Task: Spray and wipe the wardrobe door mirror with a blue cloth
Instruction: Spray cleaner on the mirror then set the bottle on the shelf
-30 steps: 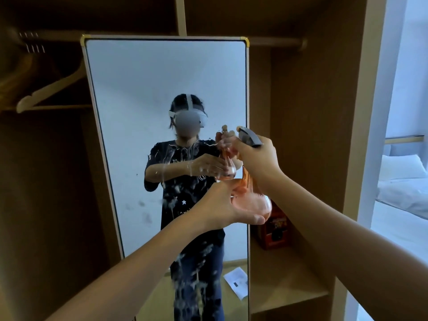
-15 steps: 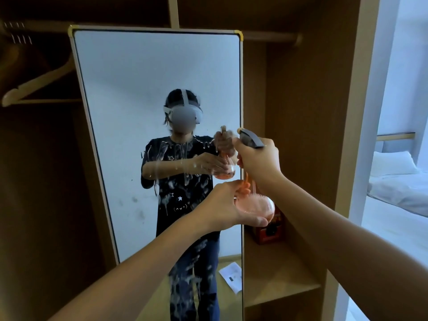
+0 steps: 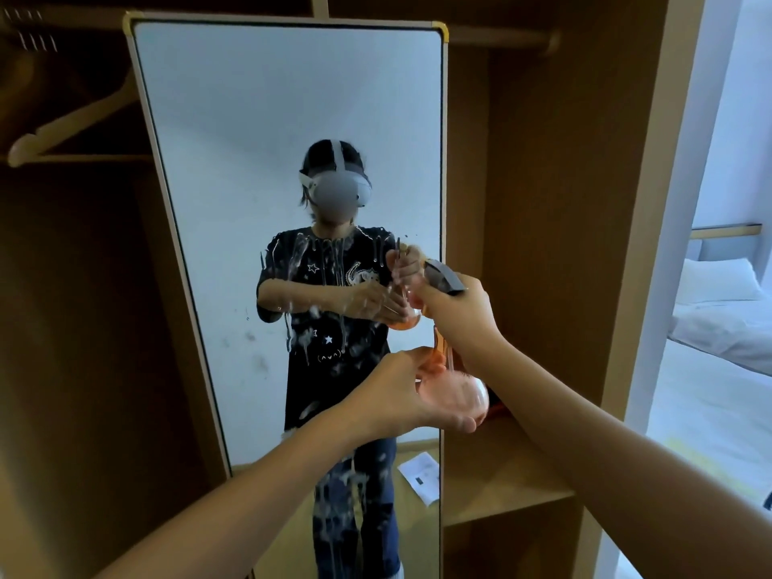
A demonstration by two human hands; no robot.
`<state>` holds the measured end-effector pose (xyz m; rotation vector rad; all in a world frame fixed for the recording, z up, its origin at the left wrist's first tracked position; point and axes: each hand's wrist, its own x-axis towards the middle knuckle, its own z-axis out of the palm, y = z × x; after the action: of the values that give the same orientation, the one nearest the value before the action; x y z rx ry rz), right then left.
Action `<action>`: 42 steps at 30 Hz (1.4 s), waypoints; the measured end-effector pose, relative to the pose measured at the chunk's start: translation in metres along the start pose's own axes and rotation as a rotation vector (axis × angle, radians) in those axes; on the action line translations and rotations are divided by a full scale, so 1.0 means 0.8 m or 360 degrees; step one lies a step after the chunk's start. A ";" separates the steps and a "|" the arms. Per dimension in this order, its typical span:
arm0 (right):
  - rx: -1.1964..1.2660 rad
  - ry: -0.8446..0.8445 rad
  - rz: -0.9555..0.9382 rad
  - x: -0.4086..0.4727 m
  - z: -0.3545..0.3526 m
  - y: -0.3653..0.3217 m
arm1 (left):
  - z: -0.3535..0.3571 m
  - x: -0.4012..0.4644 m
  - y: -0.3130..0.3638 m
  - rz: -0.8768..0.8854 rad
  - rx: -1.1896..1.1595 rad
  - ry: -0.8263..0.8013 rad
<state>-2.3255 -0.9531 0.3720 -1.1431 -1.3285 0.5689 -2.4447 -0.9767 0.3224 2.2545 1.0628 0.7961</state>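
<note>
Already wet with runs, the mirror [image 3: 234, 169] stood just ahead-left of the upright bottle [image 3: 453, 390], whose base the left hand [image 3: 401, 394] cupped while the right hand [image 3: 455, 311], higher, clenched its trigger head; no cloth showed.

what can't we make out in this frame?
- Blue cloth: nowhere in the head view.
- Spray bottle: nozzle and trigger hidden by the right hand; base covered by the left hand.
- Mirror: bottom cut off by the frame edge.
- Paper reflected: print too small.
</note>
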 end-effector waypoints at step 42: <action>0.0071 -0.0240 0.0027 -0.039 0.093 -0.002 | -0.034 -0.075 -0.054 -0.0206 -0.0041 0.0146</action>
<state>-2.4028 -0.9573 0.3482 -1.0929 -1.4285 0.7049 -2.5162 -0.9959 0.2956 2.1212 1.2201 0.8601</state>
